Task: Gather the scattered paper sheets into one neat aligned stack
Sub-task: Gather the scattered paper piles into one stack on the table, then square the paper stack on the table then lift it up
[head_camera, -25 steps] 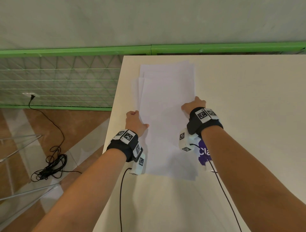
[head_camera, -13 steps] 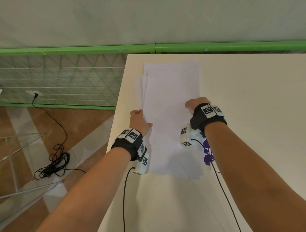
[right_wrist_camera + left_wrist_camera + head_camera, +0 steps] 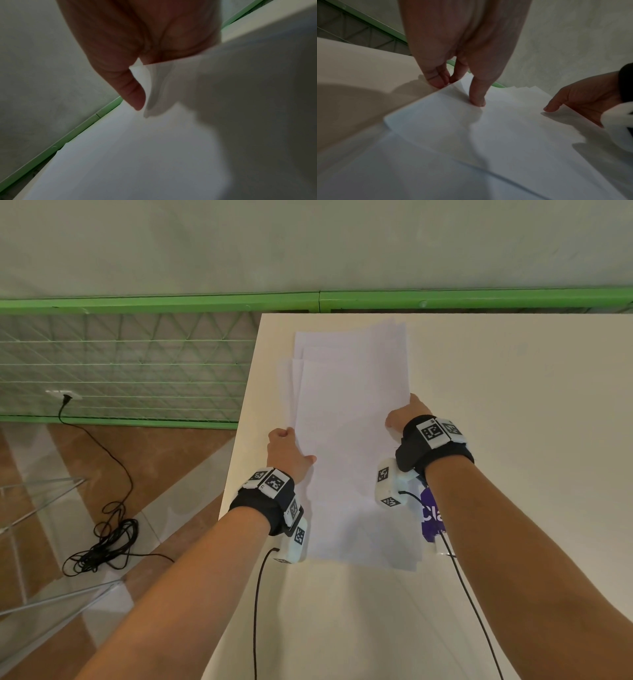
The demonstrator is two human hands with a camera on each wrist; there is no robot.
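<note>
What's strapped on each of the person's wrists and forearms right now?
Both forearms are bare, no sleeves. The left hand and right hand each have a black wrist strap topped with white blocks bearing black-and-white square markers. A white camera module with the same markers hangs below each wrist, trailing a thin black cable.

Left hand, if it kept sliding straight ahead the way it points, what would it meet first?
Probably nothing solid: the left hand points along the left edge of the paper sheets toward the table's far edge.
</note>
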